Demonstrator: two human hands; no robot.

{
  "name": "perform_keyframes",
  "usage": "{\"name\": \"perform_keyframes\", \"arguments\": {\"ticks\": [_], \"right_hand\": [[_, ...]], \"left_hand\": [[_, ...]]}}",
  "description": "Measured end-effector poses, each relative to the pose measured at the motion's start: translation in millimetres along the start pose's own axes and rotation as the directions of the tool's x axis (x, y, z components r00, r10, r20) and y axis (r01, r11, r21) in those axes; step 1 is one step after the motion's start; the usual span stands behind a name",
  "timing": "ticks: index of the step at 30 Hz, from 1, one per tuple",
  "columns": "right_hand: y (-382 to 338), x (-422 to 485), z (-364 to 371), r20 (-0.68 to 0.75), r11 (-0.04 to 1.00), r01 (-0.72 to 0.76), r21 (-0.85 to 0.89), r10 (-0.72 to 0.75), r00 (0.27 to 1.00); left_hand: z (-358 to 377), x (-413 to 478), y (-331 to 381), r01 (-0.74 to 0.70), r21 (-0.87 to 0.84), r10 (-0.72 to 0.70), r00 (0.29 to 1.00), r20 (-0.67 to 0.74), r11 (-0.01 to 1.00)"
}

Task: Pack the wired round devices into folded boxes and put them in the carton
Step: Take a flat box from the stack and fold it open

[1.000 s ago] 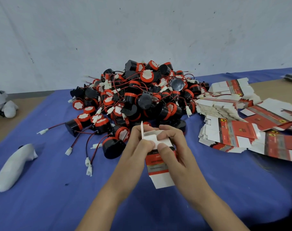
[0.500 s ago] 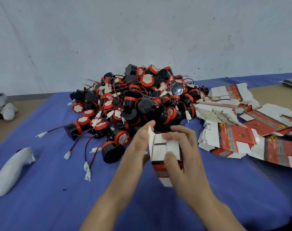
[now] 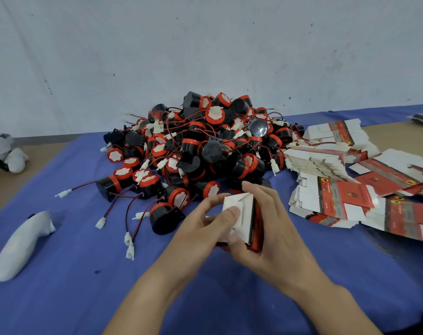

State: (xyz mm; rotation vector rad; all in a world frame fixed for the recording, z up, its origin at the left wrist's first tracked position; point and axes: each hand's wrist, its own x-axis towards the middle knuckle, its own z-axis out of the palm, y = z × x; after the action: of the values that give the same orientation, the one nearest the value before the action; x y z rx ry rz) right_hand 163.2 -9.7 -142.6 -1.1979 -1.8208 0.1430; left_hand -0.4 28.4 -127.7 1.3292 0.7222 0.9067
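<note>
A small red-and-white box (image 3: 244, 213) sits between both hands just in front of me, its white end flaps folded in and facing left. My right hand (image 3: 275, 233) grips its red body, thumb on the white end. My left hand (image 3: 200, 228) holds its left end with fingers on the flaps. Behind them lies a big heap of black-and-red round devices (image 3: 200, 146) with red-black wires and white plugs. One such device (image 3: 165, 217) lies just left of my left hand. No carton is in view.
Stacks of flat unfolded boxes (image 3: 346, 197) spread over the right side of the blue cloth (image 3: 72, 274). A white elongated object (image 3: 22, 245) lies at the near left, and a white-grey bundle (image 3: 5, 153) at the far left edge. A wall stands behind.
The box has turned from upright with open top flaps to lying sideways with flaps folded in. Both hands shifted slightly right and nearer, still on it.
</note>
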Motion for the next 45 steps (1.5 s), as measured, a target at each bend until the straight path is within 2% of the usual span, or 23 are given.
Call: {"name": "perform_keyframes", "arguments": {"ticks": [12,16,21,27,32,36,39,41,42,45], "right_hand": [[-2,-3,2,0.078,0.987,0.096,-0.128,-0.086,0.993],[-1,-2,0,0.079,0.989,0.080,-0.122,-0.071,0.994],[2,-1,-2,0.111,0.980,0.058,-0.191,-0.038,0.993],[11,1,-3,0.098,0.960,0.071,-0.271,-0.046,0.994],[20,2,-8,0.092,0.946,0.097,-0.311,-0.072,0.993],[24,0,-3,0.049,0.948,0.070,-0.311,-0.058,0.997],[25,-2,2,0.076,0.953,0.041,-0.301,-0.019,0.997],[27,-4,5,0.194,0.968,-0.021,-0.249,0.071,0.978],[29,-4,7,0.262,0.973,-0.057,-0.224,0.116,0.958],[35,-7,10,0.340,0.974,-0.154,-0.164,0.203,0.918]], "left_hand": [[-3,0,-3,0.018,0.105,-0.018,1.000,-0.006,0.994],[-3,0,0,0.042,0.046,-0.042,0.999,-0.006,0.998],[-3,0,7,0.019,-0.143,-0.030,0.997,-0.073,0.990],[-3,0,11,-0.047,-0.176,0.016,0.985,-0.171,0.983],[-10,1,13,-0.107,-0.038,0.102,0.988,-0.120,0.993],[-12,-6,10,-0.153,0.209,0.176,0.980,-0.096,0.966],[-3,-10,3,-0.158,0.292,0.181,0.982,-0.050,0.943],[0,-11,-3,-0.160,0.433,0.210,0.975,-0.069,0.887],[-1,-11,-5,-0.164,0.555,0.239,0.969,-0.065,0.815],[-10,-8,-11,-0.196,0.886,0.324,0.944,0.055,0.420]]}}
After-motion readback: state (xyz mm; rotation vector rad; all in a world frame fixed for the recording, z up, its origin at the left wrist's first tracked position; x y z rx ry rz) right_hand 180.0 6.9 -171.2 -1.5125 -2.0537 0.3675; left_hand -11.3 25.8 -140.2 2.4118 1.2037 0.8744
